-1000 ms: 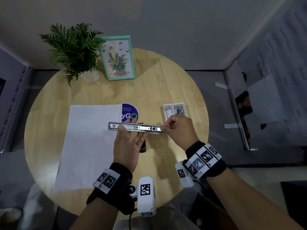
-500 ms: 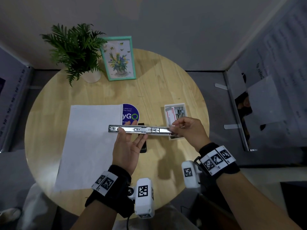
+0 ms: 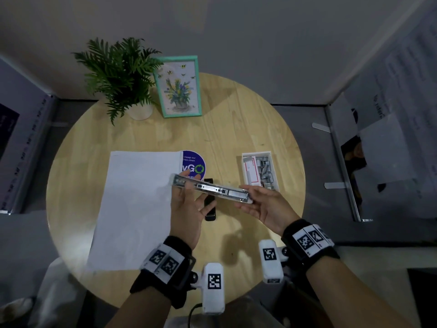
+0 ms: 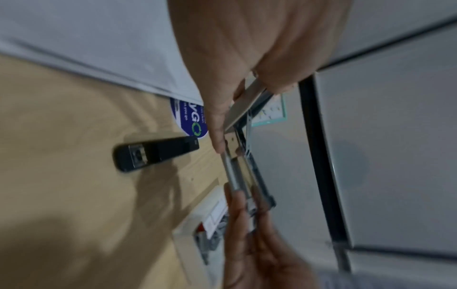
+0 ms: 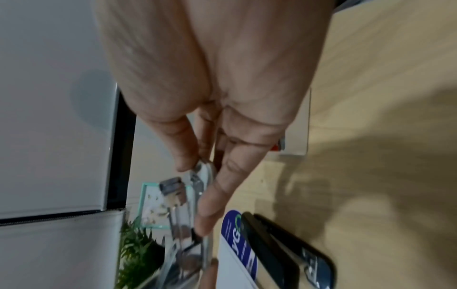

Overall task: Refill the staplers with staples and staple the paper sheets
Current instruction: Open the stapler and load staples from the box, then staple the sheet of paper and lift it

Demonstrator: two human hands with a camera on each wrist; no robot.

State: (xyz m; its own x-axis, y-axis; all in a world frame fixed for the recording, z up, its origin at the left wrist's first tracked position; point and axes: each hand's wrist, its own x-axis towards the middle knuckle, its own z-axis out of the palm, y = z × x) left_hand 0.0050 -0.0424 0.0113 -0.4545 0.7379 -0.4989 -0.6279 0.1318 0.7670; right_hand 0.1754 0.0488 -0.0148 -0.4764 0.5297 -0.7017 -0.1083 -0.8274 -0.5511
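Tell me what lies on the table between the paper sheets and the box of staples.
In the head view, a round blue sticker beside the paper sheets, then a black stapler, then bare wood up to the box of staples.

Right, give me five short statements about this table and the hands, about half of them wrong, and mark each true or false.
1. Both hands hold the opened metal stapler above the table. True.
2. The staple box is closed. False: it lies open, staples showing.
3. A black stapler lies on the table below the hands. True.
4. The paper sheets sit right of the staple box. False: they lie to its left.
5. The left hand is palm down. False: its palm faces up under the stapler; the right hand holds the other end.
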